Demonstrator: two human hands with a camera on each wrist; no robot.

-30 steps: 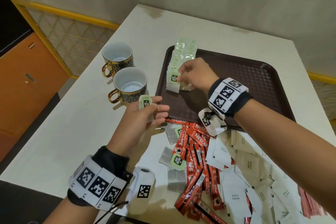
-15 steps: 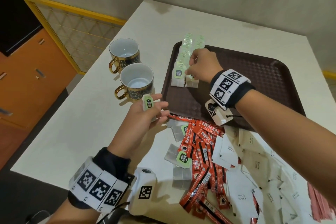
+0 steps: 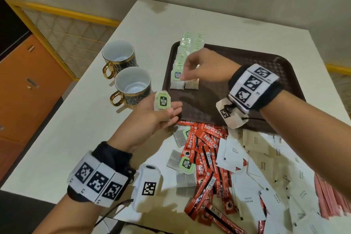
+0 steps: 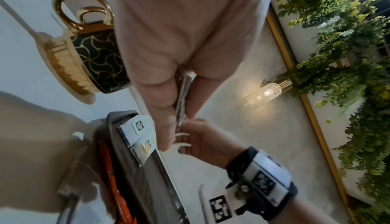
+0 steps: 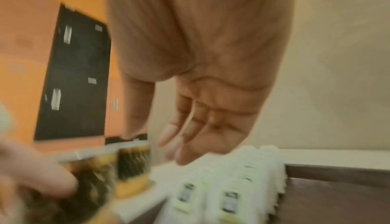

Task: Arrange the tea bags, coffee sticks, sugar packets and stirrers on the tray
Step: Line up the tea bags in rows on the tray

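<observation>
I see left hand (image 3: 152, 118) pinching tea bag (image 3: 163, 100) at tray's (image 3: 247, 66) 8 o'clock corner; right hand (image 3: 205, 66), fingers loose, holding nothing, above tea-bag rows (image 3: 187, 57) at 10 o'clock.

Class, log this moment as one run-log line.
left hand: holds green-tagged tea bag | right hand: open over tea-bag rows | brown plastic tray

Textured tray (image 3: 247, 66) — glossy mugs (image 3: 131, 89)

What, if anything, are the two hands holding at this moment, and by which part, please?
The left hand pinches one tea bag by its lower part, thumb against fingers. The right hand holds nothing; its fingers hang relaxed over the rows of tea bags on the tray.
</observation>
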